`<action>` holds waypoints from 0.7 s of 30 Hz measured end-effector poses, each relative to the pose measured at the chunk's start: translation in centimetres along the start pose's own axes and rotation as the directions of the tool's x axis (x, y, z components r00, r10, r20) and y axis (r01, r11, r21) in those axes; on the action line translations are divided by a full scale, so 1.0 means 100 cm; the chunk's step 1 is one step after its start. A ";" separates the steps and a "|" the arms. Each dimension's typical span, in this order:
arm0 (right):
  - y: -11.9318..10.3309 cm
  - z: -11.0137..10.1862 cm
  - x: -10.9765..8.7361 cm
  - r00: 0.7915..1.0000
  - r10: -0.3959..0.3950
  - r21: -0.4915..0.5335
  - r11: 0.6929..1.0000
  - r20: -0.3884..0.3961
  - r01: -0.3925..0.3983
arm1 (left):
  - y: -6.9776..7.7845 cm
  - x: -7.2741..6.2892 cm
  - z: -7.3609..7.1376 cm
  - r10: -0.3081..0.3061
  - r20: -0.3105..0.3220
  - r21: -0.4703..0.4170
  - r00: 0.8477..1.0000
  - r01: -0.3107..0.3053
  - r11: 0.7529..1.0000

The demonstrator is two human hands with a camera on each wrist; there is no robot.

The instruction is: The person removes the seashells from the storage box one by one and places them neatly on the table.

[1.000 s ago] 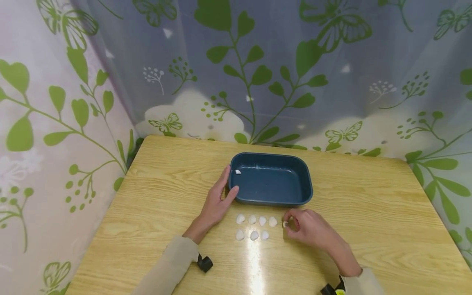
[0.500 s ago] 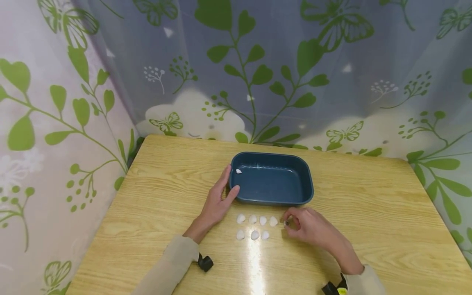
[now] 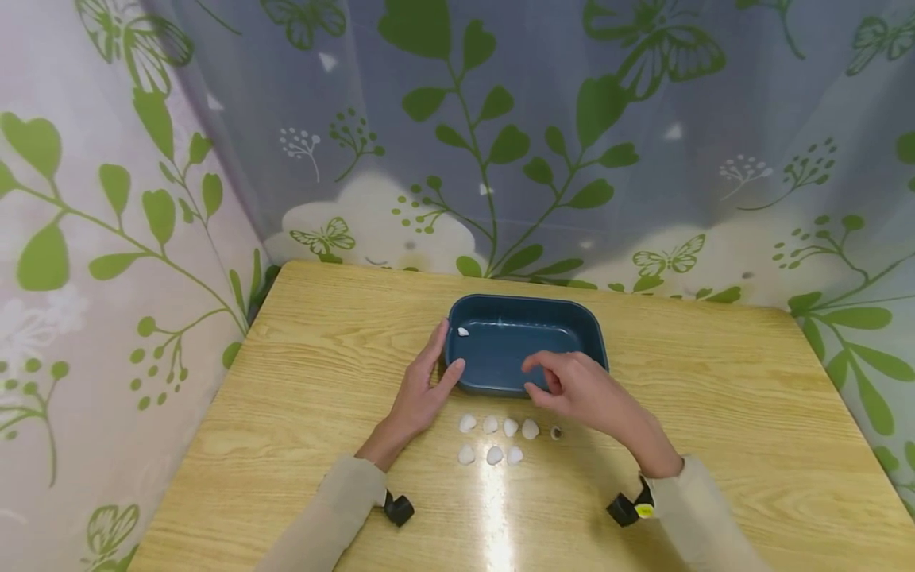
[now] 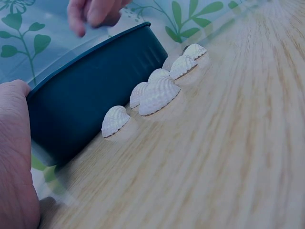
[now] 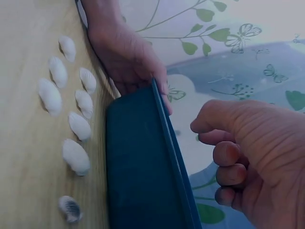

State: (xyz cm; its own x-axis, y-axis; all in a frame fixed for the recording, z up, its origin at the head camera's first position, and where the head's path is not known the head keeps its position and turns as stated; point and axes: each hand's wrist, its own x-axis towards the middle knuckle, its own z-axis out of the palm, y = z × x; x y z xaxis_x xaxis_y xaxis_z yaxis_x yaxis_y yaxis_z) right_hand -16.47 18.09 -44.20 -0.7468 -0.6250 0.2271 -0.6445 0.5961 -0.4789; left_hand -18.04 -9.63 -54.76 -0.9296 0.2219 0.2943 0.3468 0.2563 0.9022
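Note:
In the head view a dark blue rectangular basin (image 3: pixel 493 389) stands on the wooden table. My left hand (image 3: pixel 422 393) rests against its left side, fingers straight along the wall and thumb at the near corner. A single white seashell (image 3: pixel 463 332) lies inside at the far left. My right hand (image 3: pixel 589 393) hovers over the basin's near right part, thumb and index finger apart with nothing between them. In the right wrist view its other fingers (image 5: pixel 228 174) curl loosely. Below the basin, white ribbed seashells (image 4: pixel 159 95) lie in two rows. A smaller seashell with a dark patch (image 3: pixel 556 433) ends the upper row.
The light wooden table (image 3: pixel 343 318) extends to both sides of the basin. Behind it hangs a leaf-and-butterfly patterned curtain (image 3: pixel 529 214). Black wrist cameras (image 3: pixel 398 510) sit at both sleeves.
My right hand has let go of the small dark-patched seashell at the right end of the upper row and moved up over the basin. The left hand has stayed in place.

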 end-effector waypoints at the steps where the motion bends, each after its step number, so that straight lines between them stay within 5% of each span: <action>1: 0.002 0.000 0.005 1.000 0.007 -0.003 1.000 0.007 -0.007 | 0.000 0.000 0.000 -0.007 0.004 -0.001 1.000 0.007 1.000; 21: 0.036 0.051 0.109 0.963 0.132 -0.152 0.983 0.237 -0.098 | -0.003 0.001 -0.002 -0.009 0.032 0.005 0.999 0.009 1.000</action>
State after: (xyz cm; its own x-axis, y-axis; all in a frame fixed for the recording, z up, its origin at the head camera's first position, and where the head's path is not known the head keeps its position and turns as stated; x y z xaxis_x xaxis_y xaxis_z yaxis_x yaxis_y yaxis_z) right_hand -26.05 10.82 -47.78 -0.7653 -0.6421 -0.0455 -0.5859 0.7241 -0.3640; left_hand -18.22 -9.86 -54.91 -0.9284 0.2491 0.2757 0.3389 0.2634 0.9032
